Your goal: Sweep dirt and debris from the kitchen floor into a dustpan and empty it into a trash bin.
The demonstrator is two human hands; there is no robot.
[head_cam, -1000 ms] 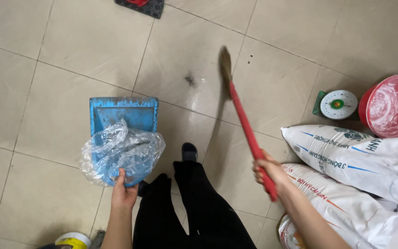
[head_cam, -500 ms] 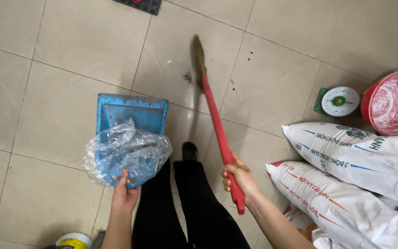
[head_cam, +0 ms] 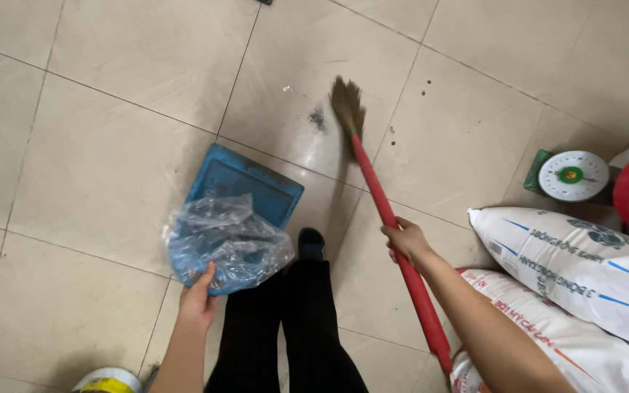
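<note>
Glossy beige floor tiles (head_cam: 111, 145) reflect light, the blue dustpan (head_cam: 245, 185) looks like matt plastic under crinkled clear plastic film (head_cam: 227, 244), and the broom (head_cam: 384, 211) has a smooth red handle with coarse straw bristles.

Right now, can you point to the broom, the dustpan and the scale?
broom (head_cam: 384, 207), head view, on the red handle.
dustpan (head_cam: 245, 182), head view, on the bare blue pan.
scale (head_cam: 573, 175), head view, on the round white dial.

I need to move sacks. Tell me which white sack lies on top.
The upper white sack, nearest the green scale; the lower sack sits beneath it, by the broom handle.
</note>
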